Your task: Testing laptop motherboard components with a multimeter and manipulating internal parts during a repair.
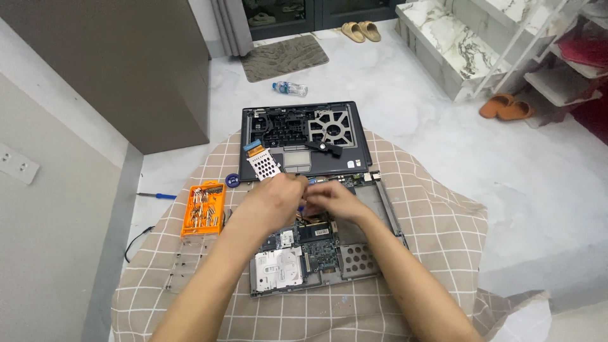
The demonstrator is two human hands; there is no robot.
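Bits fill the orange screwdriver-bit case [203,208] at far left on the checked cloth [437,215]. Left hand [273,199] and right hand [334,201] meet over the opened laptop base [320,253], fingers pinched around a small blue tool [302,207] (grip partly hidden). Removed palmrest cover [304,134] lies beyond.

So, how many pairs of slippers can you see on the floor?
2. One beige pair lies at the top, near the dark doorway. One orange pair lies at the right, beside the white shelf. Others may be hidden.
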